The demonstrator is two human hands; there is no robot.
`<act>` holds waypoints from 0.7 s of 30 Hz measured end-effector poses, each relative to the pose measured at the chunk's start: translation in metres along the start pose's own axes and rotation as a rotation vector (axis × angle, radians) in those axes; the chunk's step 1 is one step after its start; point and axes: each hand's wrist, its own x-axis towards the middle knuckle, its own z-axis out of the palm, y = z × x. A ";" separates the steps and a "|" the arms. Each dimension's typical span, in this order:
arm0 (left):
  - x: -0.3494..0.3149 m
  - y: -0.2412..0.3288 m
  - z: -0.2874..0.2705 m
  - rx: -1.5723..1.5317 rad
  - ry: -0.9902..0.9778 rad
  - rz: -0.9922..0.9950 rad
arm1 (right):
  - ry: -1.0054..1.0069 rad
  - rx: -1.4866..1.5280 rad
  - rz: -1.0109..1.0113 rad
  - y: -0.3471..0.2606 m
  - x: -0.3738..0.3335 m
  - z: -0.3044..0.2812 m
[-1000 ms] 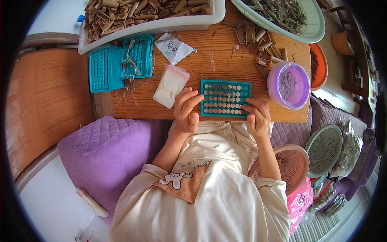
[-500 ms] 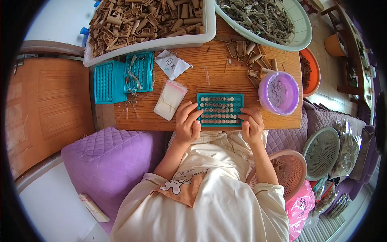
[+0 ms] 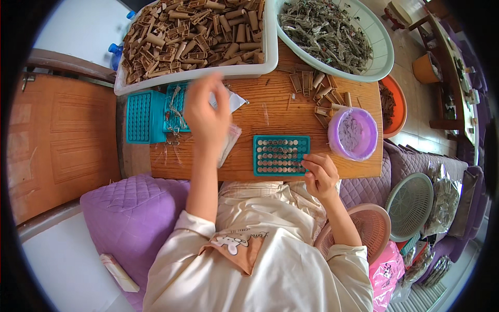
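A teal tray (image 3: 280, 174) is lying flat near the front edge of the wooden table (image 3: 249, 119), directly before the person, and most of its wells are holding small round silvery discs (image 3: 270, 169). By the look of it, the work is standing well past halfway: the discs are running across the rows from the left side, while some wells toward the upper right corner are sitting bare. The lower rows are reaching nearly to the right side (their last wells are partly hiding behind fingers, so an exact tally is escaping me). The right hand (image 3: 322, 176) is resting at the tray's right side, its fingers bending and its fingertips touching the rim there; the thumb is showing just below, and whether it is pressing anything against the fingers I cannot tell. The left hand (image 3: 208, 112) is hovering well apart from the tray, up between the pack of clear bags (image 3: 228, 145) and the big white tub (image 3: 249, 70). It is blurring heavily, so I cannot tell whether its fingers are parting, meeting or holding something. Right of the tray, a purple tub (image 3: 370, 143) is standing with grey pieces inside.
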 end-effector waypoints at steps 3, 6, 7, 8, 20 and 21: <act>0.072 -0.038 0.008 0.322 -0.127 -0.207 | 0.029 0.061 -0.180 -0.011 0.044 -0.009; 0.115 -0.075 0.037 0.579 -0.318 -0.360 | 0.054 -0.009 -0.214 -0.009 0.084 -0.024; 0.119 -0.078 0.043 0.704 -0.402 -0.415 | 0.082 -0.057 -0.213 -0.004 0.098 -0.031; 0.120 -0.082 0.046 0.702 -0.399 -0.413 | 0.094 -0.127 -0.146 0.001 0.113 -0.037; 0.106 -0.086 0.034 0.056 -0.105 -0.232 | -0.374 -0.553 0.370 0.152 0.201 -0.023; 0.098 -0.074 0.030 0.059 -0.104 -0.231 | -0.374 -0.550 0.369 0.153 0.201 -0.022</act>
